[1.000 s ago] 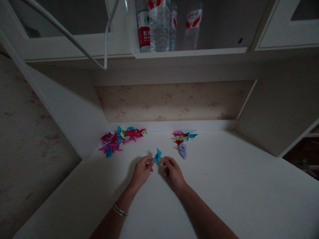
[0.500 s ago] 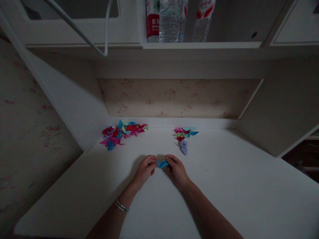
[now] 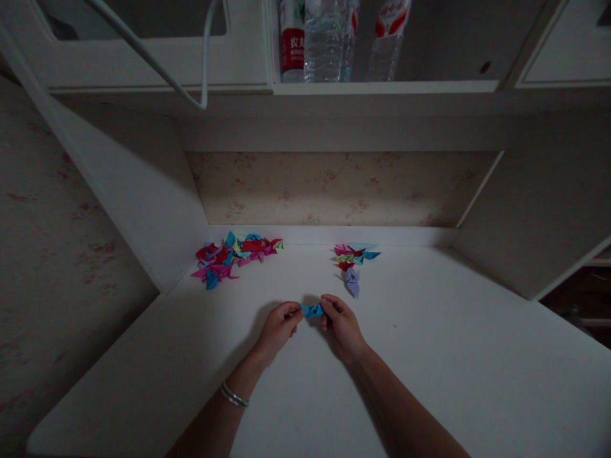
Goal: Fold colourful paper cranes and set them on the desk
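Note:
Between my two hands is a small blue origami crane (image 3: 312,311), its ends pinched from both sides. My left hand (image 3: 281,324) closes thumb and fingers on its left end, and my right hand (image 3: 341,324) grips its right end. Fingertips cover both tips of the folded paper. Just beyond my right hand, a lilac paper crane (image 3: 352,282) lies on the white desk (image 3: 429,356), at the front of a small group of coloured paper cranes (image 3: 356,254).
At the back left sits a larger heap of coloured paper cranes (image 3: 219,256). Overhead, a shelf (image 3: 382,88) holds several plastic bottles (image 3: 324,48). A white cable (image 3: 157,63) hangs at the upper left. Side panels (image 3: 128,184) bound the desk.
The blue crane looks stretched a little wider, its middle more spread. My hands have shifted slightly apart, both still gripping it.

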A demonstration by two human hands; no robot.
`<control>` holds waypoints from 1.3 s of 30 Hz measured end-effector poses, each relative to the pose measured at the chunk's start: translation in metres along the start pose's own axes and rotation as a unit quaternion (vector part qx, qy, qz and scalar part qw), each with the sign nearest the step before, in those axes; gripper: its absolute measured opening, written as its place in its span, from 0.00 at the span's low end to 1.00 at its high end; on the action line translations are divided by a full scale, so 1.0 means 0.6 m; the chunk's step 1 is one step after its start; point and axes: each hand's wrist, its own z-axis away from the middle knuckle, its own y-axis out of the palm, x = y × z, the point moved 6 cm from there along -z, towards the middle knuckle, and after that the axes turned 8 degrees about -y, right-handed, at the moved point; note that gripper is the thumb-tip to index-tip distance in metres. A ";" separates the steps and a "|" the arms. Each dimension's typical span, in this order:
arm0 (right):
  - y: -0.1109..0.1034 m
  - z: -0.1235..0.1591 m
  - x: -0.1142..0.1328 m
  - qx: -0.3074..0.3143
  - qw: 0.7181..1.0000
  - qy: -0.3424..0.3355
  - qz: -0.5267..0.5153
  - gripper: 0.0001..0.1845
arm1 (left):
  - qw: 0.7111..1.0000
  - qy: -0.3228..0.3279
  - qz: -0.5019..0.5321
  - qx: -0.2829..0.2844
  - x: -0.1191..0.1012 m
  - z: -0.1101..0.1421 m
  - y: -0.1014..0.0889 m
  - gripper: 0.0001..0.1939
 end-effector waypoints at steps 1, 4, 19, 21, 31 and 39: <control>0.000 0.000 0.000 0.000 1.000 0.001 -0.001 0.20 | 1.000 0.001 -0.006 0.002 0.000 0.000 0.000 0.19; 0.000 -0.001 -0.002 -0.001 1.000 0.004 -0.001 0.20 | 1.000 0.003 -0.017 0.000 -0.001 -0.001 0.000 0.18; -0.007 -0.005 -0.012 0.000 1.000 -0.006 0.004 0.20 | 0.996 0.029 -0.083 -0.015 0.006 -0.002 0.001 0.19; -0.005 -0.004 -0.011 0.001 1.000 -0.012 0.002 0.20 | 0.986 0.060 -0.152 -0.025 0.001 0.000 0.002 0.16; -0.014 -0.011 -0.010 -0.074 0.992 0.013 -0.100 0.17 | 0.863 0.186 -0.454 -0.122 -0.130 -0.046 0.011 0.11; -0.003 -0.006 -0.013 -0.043 0.994 0.033 -0.097 0.15 | 0.842 0.171 -0.504 -0.091 -0.212 -0.161 0.144 0.12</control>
